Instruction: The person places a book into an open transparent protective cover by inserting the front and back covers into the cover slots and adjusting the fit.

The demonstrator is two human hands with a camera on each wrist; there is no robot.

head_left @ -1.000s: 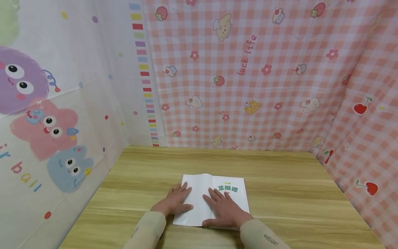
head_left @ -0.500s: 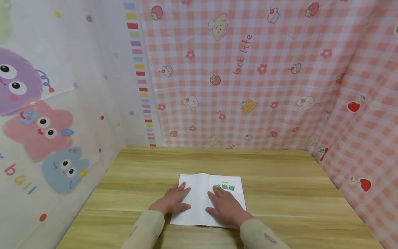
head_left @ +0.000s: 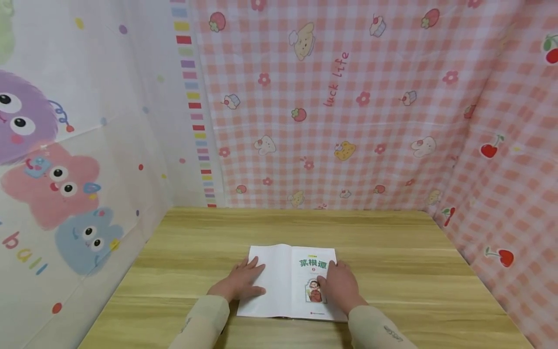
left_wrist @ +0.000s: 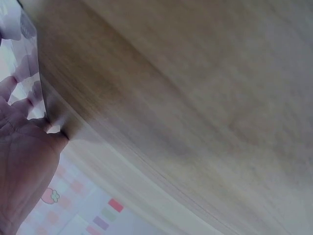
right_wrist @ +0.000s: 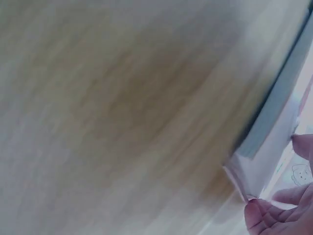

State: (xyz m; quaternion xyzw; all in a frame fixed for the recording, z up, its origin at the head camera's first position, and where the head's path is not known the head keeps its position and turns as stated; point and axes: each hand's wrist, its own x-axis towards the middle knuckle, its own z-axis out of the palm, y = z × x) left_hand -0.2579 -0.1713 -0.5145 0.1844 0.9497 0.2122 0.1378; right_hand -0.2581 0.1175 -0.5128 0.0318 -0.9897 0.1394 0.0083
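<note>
An open book lies on the wooden table, its left page blank white. Green title characters and a small framed picture of a figure are printed on the right page. My left hand rests with spread fingers on the left page near its outer edge. At the book's right edge my right hand bends its fingers over the side, thumb on the page. In the right wrist view a page bends away from the page block, held at its edge between fingertips and thumb.
The wooden table surrounds the book. Pink checked cloth hangs behind and on the right. A white cloth with cartoon figures hangs on the left.
My right hand has slid from the middle of the right page outward to its right edge, uncovering the title and picture. The left hand stays on the left page.
</note>
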